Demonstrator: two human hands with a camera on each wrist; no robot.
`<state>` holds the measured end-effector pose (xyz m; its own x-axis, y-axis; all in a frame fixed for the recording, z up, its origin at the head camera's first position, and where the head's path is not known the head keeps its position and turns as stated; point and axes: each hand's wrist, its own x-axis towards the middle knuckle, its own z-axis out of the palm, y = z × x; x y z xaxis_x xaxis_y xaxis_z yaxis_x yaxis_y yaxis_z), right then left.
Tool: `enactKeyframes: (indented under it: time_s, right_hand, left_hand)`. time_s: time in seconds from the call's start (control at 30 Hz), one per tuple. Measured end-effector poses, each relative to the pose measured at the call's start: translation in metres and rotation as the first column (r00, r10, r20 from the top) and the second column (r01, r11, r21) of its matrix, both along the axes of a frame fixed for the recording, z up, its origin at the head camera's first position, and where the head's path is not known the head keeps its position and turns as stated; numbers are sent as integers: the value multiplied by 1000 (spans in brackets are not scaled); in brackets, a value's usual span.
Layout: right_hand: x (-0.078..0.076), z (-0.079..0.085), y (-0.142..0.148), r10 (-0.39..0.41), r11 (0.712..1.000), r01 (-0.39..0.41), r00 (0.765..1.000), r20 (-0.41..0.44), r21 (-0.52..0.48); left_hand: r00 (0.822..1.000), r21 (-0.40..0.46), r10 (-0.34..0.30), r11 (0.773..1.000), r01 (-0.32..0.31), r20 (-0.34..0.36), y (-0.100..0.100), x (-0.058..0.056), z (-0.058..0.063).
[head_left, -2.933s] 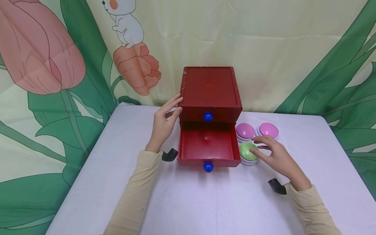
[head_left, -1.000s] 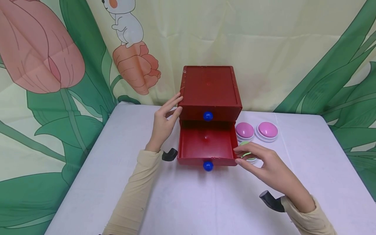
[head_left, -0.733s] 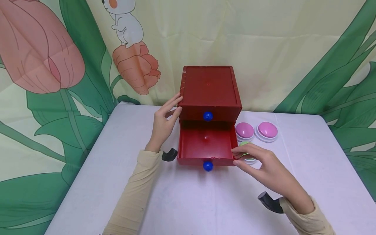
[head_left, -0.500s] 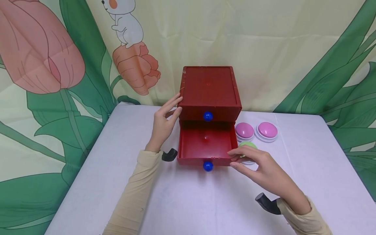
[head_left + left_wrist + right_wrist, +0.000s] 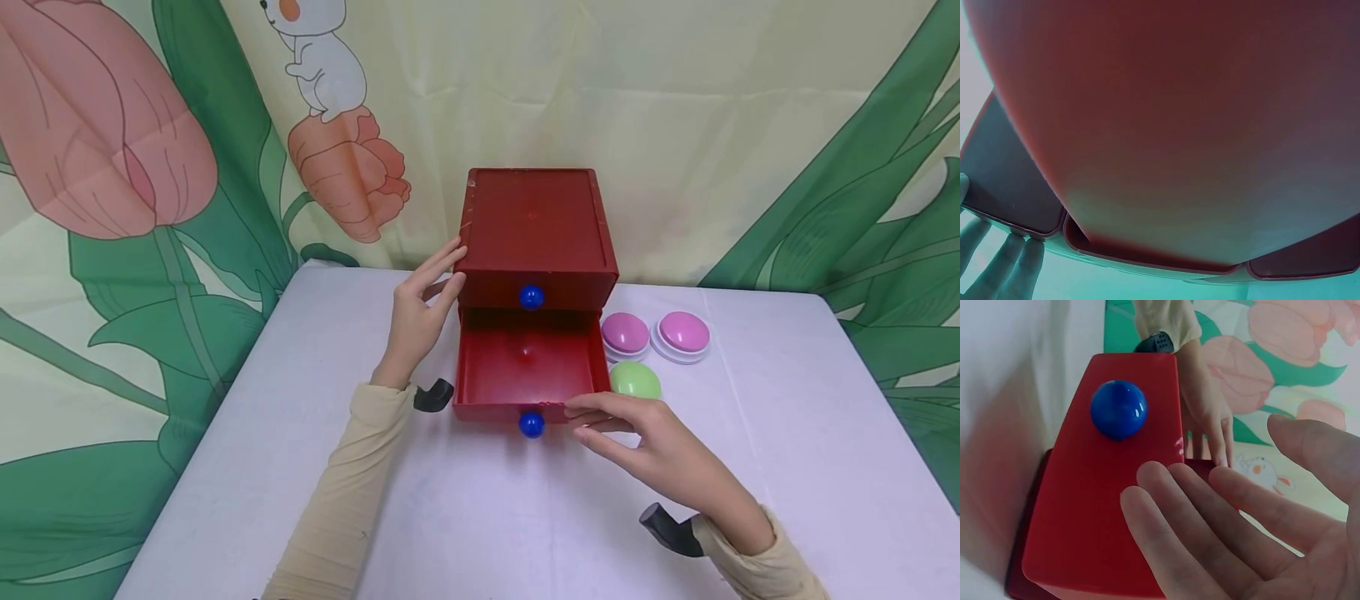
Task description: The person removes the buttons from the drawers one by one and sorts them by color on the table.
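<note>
A red two-drawer box [image 5: 534, 218] stands at the back of the table. Its lower drawer [image 5: 517, 375] is pulled out, and nothing lies in it; the upper one is closed. Blue round knobs sit on both fronts, the lower knob [image 5: 532, 425] also showing large in the right wrist view. My left hand [image 5: 420, 315] rests its fingers against the box's left side. My right hand [image 5: 648, 442] is just in front of the lower drawer's right corner, fingers loosely extended and holding nothing. In the right wrist view its fingertips [image 5: 1138, 500] are at the drawer front.
Right of the box are a green push light [image 5: 636, 380], partly behind my right hand, and two pink push lights [image 5: 626, 333], all round with white bases. A printed curtain hangs behind the white table [image 5: 480, 517].
My right hand has moved left from over the green push light, past the drawer's right edge, to its front. My left hand and the drawer look unmoved.
</note>
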<state>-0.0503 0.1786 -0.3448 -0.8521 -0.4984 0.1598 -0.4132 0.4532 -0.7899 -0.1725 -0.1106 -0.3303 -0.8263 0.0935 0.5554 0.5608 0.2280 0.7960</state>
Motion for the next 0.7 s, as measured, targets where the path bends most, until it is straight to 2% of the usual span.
enactKeyframes:
  time_s: [0.2,0.43,0.7]
  right_hand:
    - [1,-4,-1,12,1000,-12,1000,26,17]
    - [0,-11,-3,17,998,-23,993,113,52]
    - [-5,-23,-8,51,998,-58,982,180,35]
  left_hand:
    - [1000,-2,0,1000,0,3,1,1,1]
    - [1000,6,-5,1000,5,4,0,0,0]
    - [1000,-1,-4,1000,4,10,1,1,2]
